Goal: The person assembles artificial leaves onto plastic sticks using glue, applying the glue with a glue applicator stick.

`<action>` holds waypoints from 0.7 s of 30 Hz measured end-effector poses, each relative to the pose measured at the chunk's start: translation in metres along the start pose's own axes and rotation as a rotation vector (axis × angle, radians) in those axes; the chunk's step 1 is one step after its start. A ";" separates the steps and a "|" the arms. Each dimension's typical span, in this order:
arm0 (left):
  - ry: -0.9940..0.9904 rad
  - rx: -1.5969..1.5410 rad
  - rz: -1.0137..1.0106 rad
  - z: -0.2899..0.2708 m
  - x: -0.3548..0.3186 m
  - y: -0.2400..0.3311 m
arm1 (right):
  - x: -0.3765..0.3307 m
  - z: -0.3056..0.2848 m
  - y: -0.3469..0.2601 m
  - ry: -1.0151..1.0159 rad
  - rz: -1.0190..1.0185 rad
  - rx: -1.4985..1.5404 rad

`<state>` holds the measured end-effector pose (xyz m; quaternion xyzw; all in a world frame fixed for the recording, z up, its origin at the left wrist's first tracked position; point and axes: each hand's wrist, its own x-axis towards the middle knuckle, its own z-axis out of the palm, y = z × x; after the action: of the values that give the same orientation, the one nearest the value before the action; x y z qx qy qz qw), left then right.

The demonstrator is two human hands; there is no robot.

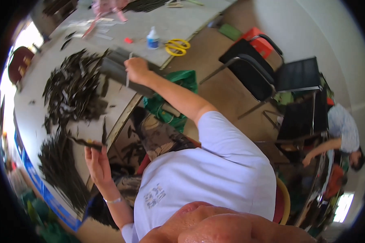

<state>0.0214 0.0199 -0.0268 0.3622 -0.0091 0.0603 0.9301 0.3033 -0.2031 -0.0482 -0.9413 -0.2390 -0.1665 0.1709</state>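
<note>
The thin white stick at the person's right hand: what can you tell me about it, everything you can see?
The white stick is slim, straight and plain, with no separate parts visible. Whether it is plastic, wood or something else, I can't tell. The right hand grips it near its middle, hiding that stretch, so one end shows on each side of the fist. It appears over the grey stack; whether it touches that is unclear.
</note>
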 end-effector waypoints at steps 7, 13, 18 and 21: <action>0.010 0.073 0.112 0.027 -0.003 -0.008 | -0.015 -0.062 -0.033 0.343 -0.204 0.527; 0.202 -0.025 0.209 0.035 -0.008 -0.014 | -0.107 -0.145 -0.130 -0.091 -0.288 0.961; 0.178 -0.105 0.248 0.036 -0.016 -0.014 | -0.135 -0.133 -0.146 -0.190 -0.393 1.030; 0.166 -0.089 0.262 0.028 -0.020 -0.013 | -0.140 -0.129 -0.147 -0.225 -0.387 1.008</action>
<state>0.0041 -0.0102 -0.0161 0.3101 0.0180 0.2106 0.9269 0.0825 -0.1882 0.0468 -0.6937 -0.4744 0.0419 0.5403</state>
